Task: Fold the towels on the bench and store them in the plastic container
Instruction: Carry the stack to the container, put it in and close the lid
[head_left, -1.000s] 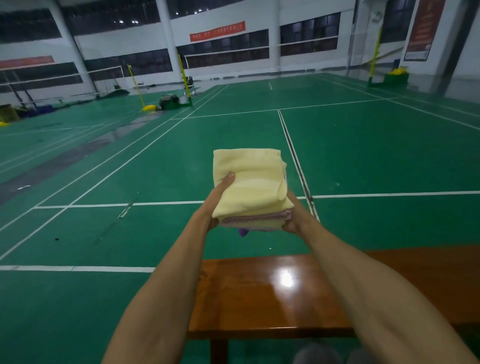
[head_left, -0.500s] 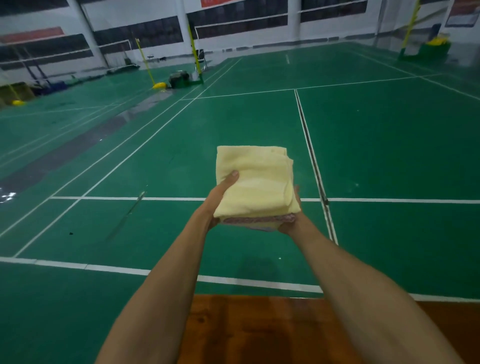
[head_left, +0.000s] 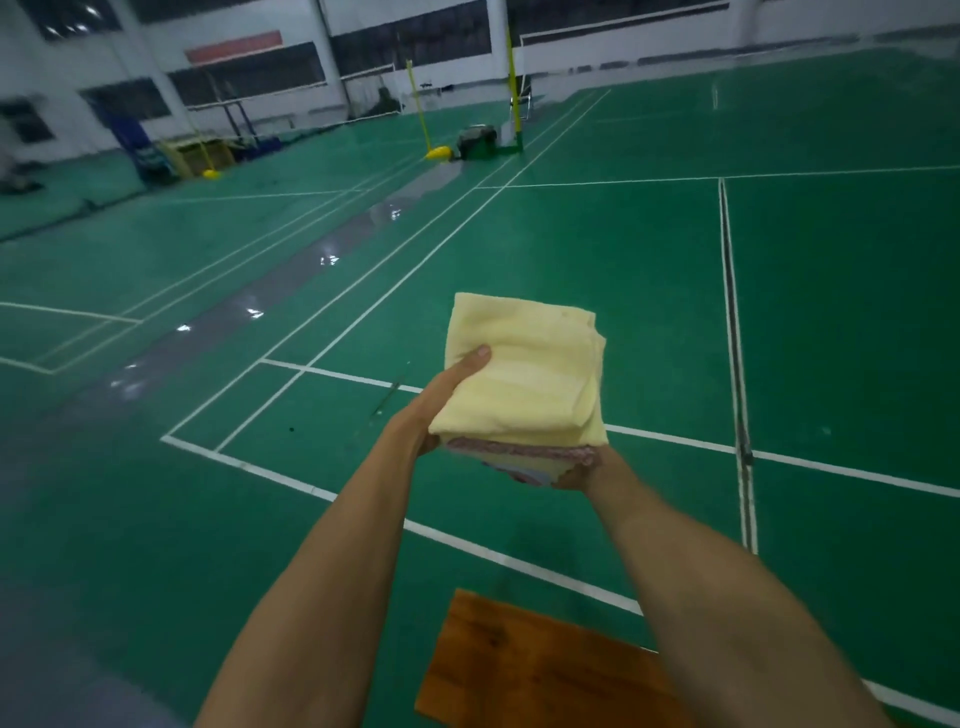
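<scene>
The stack of folded towels (head_left: 522, 384) is off the bench (head_left: 530, 670) and in the air between my hands, out over the green court floor (head_left: 831, 312), well beyond the bench's far edge. The plastic container is nowhere in my view, so I am carrying blind toward it.

The main risk, as I judge it, is the stack shearing apart. The yellow towel on top overhangs the thinner pink and pale layers beneath, and those lower layers already stick out unevenly at the near edge. If I tilt or swing my arms while turning, a lower towel could slide out and unfold, or the whole pile could drop to the floor.

My left hand (head_left: 447, 400) grips the stack's left side, thumb pressed flat on the top towel, fingers curled underneath. My right hand (head_left: 587, 467) cradles the near right corner from below; most of it is hidden by the cloth, so I think it is closed on the stack but cannot see the fingers. Both forearms reach forward, nearly straight, holding the pile roughly level.
</scene>
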